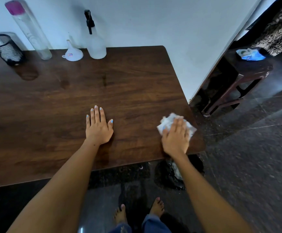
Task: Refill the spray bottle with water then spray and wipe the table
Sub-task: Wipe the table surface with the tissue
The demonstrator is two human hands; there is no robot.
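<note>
Bare feet (pixel 157 207) stand on dark floor below the table (pixel 120 84). Her right hand (pixel 175 138), fingers fairly straight, presses a crumpled white cloth (pixel 168 121) near the table's right corner; left hand (pixel 98 126) lies flat, fingers spread. Spray bottle (pixel 95 42) stands against the wall.

A pale wall (pixel 153 22), dark speckled floor (pixel 246 165) and dark wooden stool (pixel 248 71).

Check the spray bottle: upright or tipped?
Upright. The spray bottle stands on its base at the table's far edge by the wall, black trigger head on top, beside the funnel.
</note>
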